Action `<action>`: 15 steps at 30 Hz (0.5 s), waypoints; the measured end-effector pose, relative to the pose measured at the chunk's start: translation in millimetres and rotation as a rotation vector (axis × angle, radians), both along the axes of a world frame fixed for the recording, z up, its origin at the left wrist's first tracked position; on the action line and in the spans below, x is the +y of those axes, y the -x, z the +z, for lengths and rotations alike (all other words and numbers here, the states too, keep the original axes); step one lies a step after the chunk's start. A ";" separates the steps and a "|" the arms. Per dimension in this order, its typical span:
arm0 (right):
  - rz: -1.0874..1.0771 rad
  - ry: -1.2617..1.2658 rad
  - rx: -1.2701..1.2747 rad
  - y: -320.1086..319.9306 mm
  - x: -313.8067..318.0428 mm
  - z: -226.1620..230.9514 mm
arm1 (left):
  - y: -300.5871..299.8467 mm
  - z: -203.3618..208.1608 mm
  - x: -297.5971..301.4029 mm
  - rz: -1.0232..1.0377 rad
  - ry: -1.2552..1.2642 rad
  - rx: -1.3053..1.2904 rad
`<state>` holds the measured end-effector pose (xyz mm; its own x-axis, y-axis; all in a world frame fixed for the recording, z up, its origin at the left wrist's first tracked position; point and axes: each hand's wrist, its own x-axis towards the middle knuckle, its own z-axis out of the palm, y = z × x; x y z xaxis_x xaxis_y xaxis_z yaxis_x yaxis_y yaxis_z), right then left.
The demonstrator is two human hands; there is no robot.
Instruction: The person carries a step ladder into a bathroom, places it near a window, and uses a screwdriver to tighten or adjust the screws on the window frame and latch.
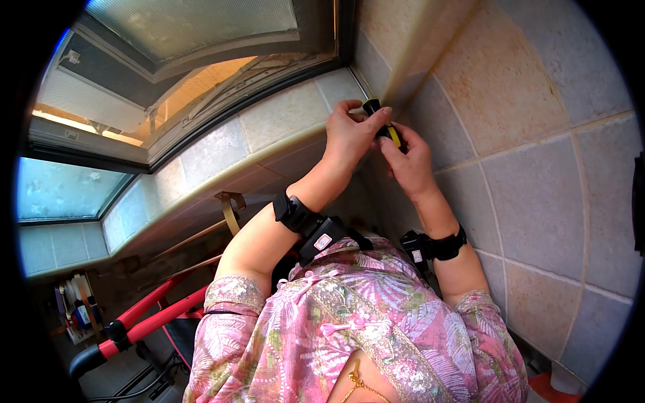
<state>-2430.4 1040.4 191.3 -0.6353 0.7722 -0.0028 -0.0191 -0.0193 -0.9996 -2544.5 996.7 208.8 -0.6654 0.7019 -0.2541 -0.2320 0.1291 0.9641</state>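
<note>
Both of my hands are closed on a screwdriver with a black and yellow handle. Its thin metal shaft points up and away, toward the corner where the window frame meets the tiled wall. The tip sits close to the lower corner of the frame; whether it touches a screw is too small to tell. My left hand grips the front of the handle between thumb and fingers. Around the rear end of the handle, the fingers of my right hand are wrapped.
A tiled sill runs below the window, whose tilted sash stands ajar. The tiled wall rises close on my right. At lower left are a red tubular frame with black grips and a holder of small items.
</note>
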 end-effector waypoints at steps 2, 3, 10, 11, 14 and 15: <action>-0.055 -0.305 0.100 3.7 2.9 -14.0 | -1.5 2.3 1.7 -0.024 -0.042 -0.081; -0.045 -0.359 0.088 4.1 2.8 -13.8 | -0.6 1.0 2.1 -0.013 -0.073 -0.121; 0.137 0.646 0.163 -19.6 5.6 17.3 | 9.5 -4.8 4.5 -0.159 -0.131 -0.302; 0.196 0.757 0.141 -21.2 6.1 20.4 | 10.0 -7.4 5.2 -0.159 -0.131 -0.317; 0.171 0.684 0.159 -17.9 8.3 15.2 | 10.1 -14.9 8.3 -0.175 -0.141 -0.340; 0.145 0.573 0.122 -17.0 7.1 13.7 | 10.9 -16.0 8.6 -0.191 -0.150 -0.339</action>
